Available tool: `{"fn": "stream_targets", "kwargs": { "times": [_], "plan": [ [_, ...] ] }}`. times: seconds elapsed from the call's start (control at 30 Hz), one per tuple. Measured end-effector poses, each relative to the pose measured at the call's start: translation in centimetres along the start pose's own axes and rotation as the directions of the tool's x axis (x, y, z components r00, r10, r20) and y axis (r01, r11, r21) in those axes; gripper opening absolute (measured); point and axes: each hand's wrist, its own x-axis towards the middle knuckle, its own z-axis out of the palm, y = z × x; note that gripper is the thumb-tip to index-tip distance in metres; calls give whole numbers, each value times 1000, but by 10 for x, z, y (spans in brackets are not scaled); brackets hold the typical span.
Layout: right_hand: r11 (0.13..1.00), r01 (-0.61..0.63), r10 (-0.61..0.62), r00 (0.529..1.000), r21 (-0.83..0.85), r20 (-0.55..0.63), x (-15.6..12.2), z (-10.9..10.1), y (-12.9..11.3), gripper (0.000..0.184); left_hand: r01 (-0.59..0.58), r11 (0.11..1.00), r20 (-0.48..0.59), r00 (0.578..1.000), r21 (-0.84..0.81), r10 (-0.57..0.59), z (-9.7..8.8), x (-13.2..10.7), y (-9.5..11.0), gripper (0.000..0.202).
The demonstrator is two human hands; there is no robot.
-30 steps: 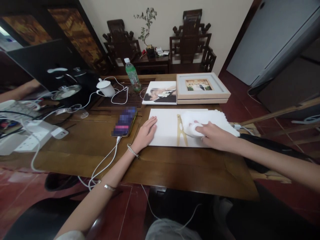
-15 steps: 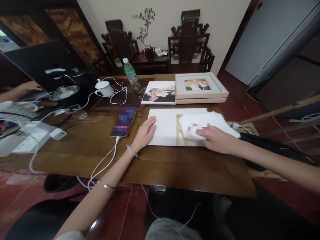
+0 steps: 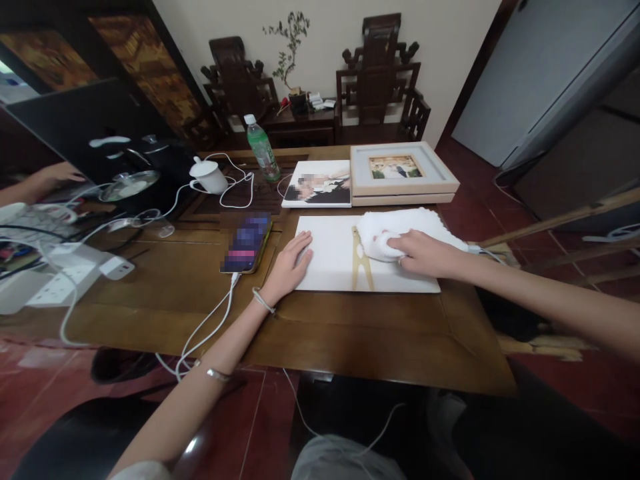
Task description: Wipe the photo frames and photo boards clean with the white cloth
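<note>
On the white board (image 3: 330,257) at the bench's (image 3: 350,340) middle, the left hand (image 3: 289,265) lies flat and open – steadying it. The right hand (image 3: 423,253), its grip closed on the white cloth (image 3: 400,227), has shifted toward the board's far edge – wiping seems underway.

A fluffy white cloth (image 3: 400,230) is lying bunched on the far right part of a flat white board (image 3: 345,263), which is resting beside the phone (image 3: 247,242).

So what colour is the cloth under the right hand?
White; the cloth shows clearly in the head view.
</note>
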Motion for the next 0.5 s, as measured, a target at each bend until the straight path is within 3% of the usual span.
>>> {"fn": "stream_targets", "kwargs": {
  "times": [0.5],
  "plan": [
    [1000, 4, -4, 999, 15, -37, -1, 1, -6, 20, -8, 1000, -2, 1000, -5, 8, -1, 0, 2, 41]
  ]
}}
